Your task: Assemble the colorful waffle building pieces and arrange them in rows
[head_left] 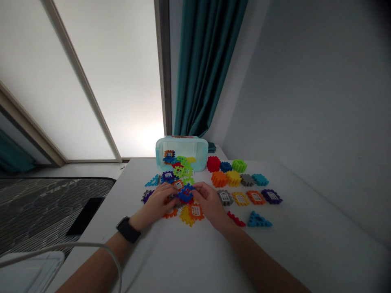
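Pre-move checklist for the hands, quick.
Both hands on the piece: ok, the left hand and right hand both touch the blue interlocking piece.
Piece joined to those below: cannot tell, the fingers hide the joint.
Wrist clear: ok, no piece touches the smartwatch on the left wrist.
Left forearm clear: not ok, a white cable crosses the view over it and could snag.
Hands clear of the tub: ok, the aqua plastic tub sits beyond the hands, apart from them.
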Demonstrator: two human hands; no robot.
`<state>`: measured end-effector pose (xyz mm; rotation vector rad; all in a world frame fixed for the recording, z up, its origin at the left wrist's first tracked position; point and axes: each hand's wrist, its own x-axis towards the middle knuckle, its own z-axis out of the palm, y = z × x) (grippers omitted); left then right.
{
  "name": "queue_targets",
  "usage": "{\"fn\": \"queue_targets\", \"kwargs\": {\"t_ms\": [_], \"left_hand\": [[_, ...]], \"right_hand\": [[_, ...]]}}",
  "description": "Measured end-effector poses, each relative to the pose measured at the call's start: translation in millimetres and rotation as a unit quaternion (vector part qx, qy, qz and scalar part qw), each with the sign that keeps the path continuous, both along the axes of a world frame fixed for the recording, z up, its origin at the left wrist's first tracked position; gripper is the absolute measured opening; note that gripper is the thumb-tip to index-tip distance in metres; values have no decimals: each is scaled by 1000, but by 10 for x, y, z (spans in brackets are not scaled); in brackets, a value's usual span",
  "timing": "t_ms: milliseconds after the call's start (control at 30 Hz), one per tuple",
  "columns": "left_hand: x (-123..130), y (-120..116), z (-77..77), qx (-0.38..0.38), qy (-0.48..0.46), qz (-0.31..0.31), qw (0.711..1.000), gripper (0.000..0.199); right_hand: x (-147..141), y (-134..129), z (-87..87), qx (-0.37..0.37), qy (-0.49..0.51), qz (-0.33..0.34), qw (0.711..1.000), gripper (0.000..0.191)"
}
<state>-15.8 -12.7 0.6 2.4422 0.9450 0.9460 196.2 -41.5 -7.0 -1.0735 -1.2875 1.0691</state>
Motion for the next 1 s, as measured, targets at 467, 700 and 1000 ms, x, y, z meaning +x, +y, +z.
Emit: {"fn": "queue_targets", "kwargs": {"t_ms": [467,700,1000], "left_hand": [[-149,79,31,69,99,73,990,16],[-63,-25,93,18,39,21,999,24],[79,-118,130,-45,-72,43,995,16]], "right_hand": [[6,0,70,-48,94,16,994,33],[-27,-34,88,-66,103,19,992,34],[-79,-62,34,-37,32,51,998,25]]}}
